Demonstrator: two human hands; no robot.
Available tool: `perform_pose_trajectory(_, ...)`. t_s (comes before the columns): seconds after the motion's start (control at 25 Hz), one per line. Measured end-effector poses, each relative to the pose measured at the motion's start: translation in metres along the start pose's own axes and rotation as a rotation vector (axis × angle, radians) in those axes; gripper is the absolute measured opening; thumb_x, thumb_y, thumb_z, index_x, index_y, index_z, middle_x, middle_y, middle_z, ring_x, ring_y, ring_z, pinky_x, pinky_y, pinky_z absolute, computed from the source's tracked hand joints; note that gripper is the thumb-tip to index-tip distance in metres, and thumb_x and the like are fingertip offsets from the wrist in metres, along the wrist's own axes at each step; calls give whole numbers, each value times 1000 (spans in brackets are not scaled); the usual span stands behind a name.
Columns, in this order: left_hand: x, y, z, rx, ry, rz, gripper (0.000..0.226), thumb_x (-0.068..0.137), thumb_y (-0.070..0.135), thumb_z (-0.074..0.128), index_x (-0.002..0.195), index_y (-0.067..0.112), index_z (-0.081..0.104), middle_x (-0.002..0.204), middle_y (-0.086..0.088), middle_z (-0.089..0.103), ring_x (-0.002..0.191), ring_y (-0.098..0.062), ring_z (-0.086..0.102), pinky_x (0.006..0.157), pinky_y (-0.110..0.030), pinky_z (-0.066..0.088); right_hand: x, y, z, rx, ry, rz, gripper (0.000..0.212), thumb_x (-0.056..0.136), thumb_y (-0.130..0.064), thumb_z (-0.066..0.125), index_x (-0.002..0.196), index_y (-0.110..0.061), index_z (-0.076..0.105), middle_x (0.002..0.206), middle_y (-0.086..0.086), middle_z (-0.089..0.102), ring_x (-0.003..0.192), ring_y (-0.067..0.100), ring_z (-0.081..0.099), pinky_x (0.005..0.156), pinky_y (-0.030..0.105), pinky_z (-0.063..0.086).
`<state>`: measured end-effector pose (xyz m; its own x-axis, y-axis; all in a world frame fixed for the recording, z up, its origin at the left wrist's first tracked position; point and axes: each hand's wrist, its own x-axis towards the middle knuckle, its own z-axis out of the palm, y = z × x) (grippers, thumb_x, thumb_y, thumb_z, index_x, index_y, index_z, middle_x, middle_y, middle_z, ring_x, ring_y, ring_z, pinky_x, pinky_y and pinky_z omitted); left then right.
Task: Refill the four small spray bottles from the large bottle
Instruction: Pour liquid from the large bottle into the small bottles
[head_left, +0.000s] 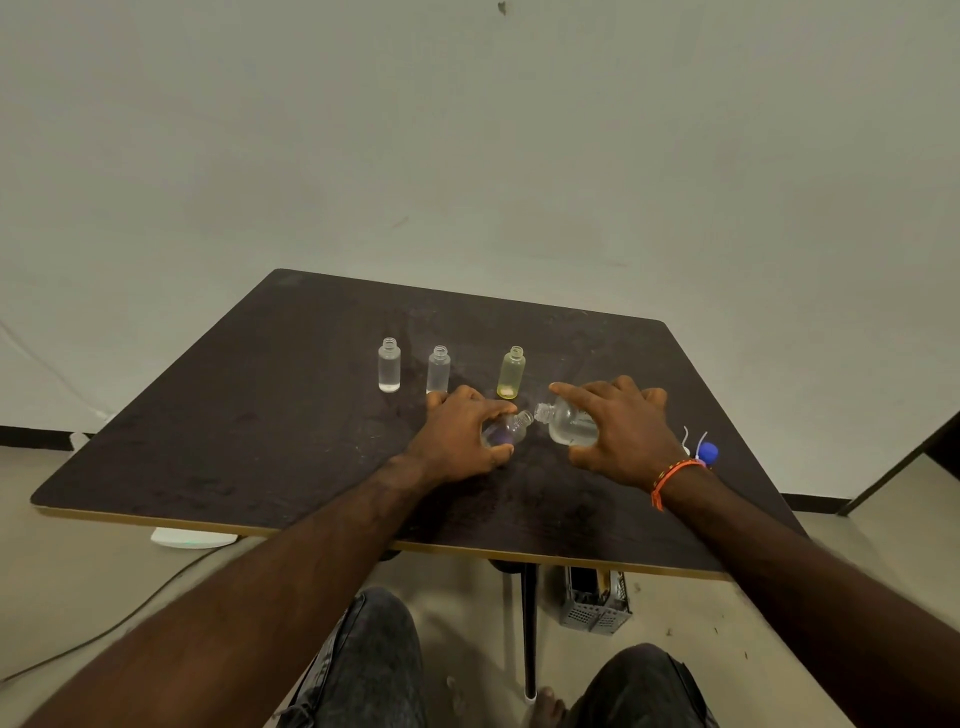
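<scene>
My right hand (621, 434) grips the large clear bottle (566, 425), tipped to the left, its open neck close to the mouth of a small purple-tinted bottle (506, 431). My left hand (460, 434) holds that small bottle tilted to the right, just above the table. Three more small bottles stand upright and uncapped in a row behind: a clear one (389, 365), a second clear one (439, 370) and a yellowish one (512, 372).
The dark table (260, 415) carries spray caps, one blue (707, 453) and a white one (687, 444), partly hidden behind my right wrist. Below the table stand a grey crate (595, 605) and the table leg (529, 629). My knees sit beneath the near edge.
</scene>
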<state>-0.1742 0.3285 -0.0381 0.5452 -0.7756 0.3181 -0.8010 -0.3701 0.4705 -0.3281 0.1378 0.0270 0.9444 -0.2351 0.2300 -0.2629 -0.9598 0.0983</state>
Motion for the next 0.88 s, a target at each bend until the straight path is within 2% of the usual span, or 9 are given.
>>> perform_pose_trajectory(0.24,0,3,-2,-3,-22,-2,62,89,45,75,147,31,57,122,7,58,125,-12,44,96,-29,14,1,0,-2,-20,-5,-19,83,78,-53,68,152,-46,29,143,-10,52,123,18,41,91,42,26)
perform_pose_trajectory(0.48,1,5,-4,3,-32,-3,62,89,46,75,146,31,58,113,15,50,124,-11,44,97,-30,15,1,2,-6,-41,-26,-13,84,79,-52,68,153,-45,28,145,-8,50,126,19,39,93,43,26)
perform_pose_trajectory(0.88,1,7,-5,1,-38,6,62,89,45,75,146,31,58,112,16,48,125,-11,43,96,-29,14,3,6,-8,-74,-19,-37,84,78,-53,67,152,-44,29,143,-8,52,124,20,41,92,43,29)
